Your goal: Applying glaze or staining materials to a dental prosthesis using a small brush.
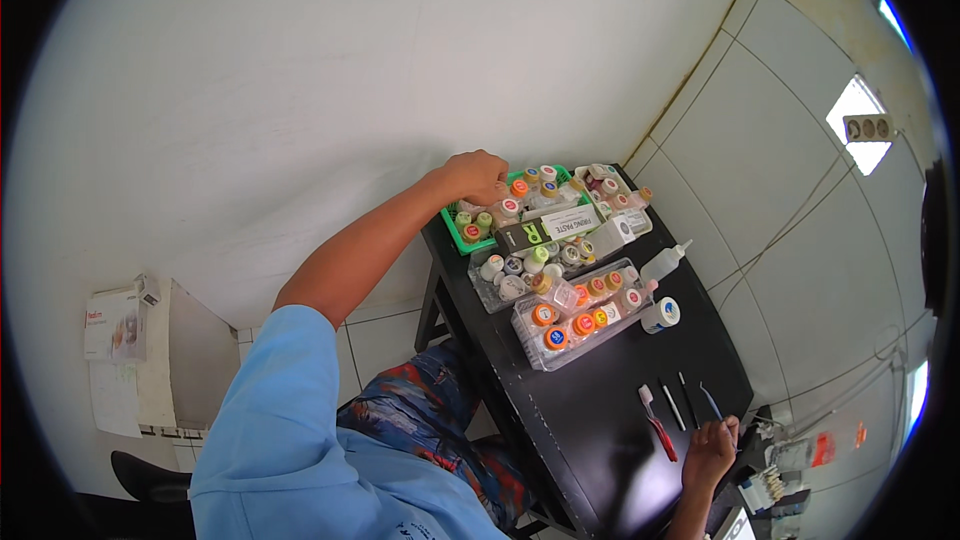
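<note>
My left hand (478, 177) reaches to the back left corner of a green plastic basket (449, 225) full of small capped bottles. Its fingers curl downward among the bottles, and what they grip is hidden. At the right side of the black table, my right hand (710, 452) closes around the lower end of a slim hand tool with a bent tip (711, 404). Left of that hand lie a red-and-white toothbrush (658, 426), a white pen-like tool (672, 406) and a dark thin tool (689, 399), side by side.
A long black, green and white box (546, 228) lies across the basket. Clear trays (541, 349) of orange- and white-capped bottles stand nearer. Beside them are a squeeze bottle (664, 262) and a white-lidded jar (661, 316) on the table (590, 420). Walls border the table.
</note>
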Available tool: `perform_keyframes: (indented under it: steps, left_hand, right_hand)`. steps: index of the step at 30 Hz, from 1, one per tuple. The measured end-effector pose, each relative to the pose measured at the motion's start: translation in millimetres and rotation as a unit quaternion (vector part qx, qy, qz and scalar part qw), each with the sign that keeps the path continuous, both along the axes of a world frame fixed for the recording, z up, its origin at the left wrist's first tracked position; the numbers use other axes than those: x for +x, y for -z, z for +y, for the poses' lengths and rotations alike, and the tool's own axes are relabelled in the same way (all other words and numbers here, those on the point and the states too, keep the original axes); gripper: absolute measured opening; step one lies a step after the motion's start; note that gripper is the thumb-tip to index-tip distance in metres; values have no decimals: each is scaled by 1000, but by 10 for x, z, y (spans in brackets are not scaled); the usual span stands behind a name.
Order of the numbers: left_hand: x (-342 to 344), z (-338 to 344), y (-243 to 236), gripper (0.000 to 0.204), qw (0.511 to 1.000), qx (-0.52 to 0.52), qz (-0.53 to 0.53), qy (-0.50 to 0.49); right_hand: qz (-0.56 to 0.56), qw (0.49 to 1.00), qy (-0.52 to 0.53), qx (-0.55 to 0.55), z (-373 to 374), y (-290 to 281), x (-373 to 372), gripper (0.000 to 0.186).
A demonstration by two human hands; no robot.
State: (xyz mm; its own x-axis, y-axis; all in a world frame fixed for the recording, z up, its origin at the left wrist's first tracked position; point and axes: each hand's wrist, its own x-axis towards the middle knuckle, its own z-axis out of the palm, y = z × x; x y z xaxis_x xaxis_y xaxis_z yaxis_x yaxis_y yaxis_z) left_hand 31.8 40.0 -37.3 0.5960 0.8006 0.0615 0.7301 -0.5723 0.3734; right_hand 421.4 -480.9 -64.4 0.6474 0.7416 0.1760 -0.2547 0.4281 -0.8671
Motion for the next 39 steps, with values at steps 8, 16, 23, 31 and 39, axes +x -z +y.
perform_keyframes:
  steps: [8,16,23,31,39]
  left_hand:
    - [-86,170,97,30,992,71,-101,12]
    - [-163,46,-322,31,906,-158,-387,62]
    - [-143,-76,-456,31,899,-168,-394,94]
    - [-109,-113,-359,33,928,-124,-346,58]
    - [109,-610,-531,38,590,-446,-628,244]
  right_hand:
    - [-8,1000,-10,-9,73,-66,-129,19]
    - [-2,1000,3,-5,51,-29,-96,19]
    - [-10,1000,-2,-8,49,-31,-114,19]
    - [-7,1000,2,-15,60,-18,-91,18]
    - [-12,999,12,-30,72,-68,-179,18]
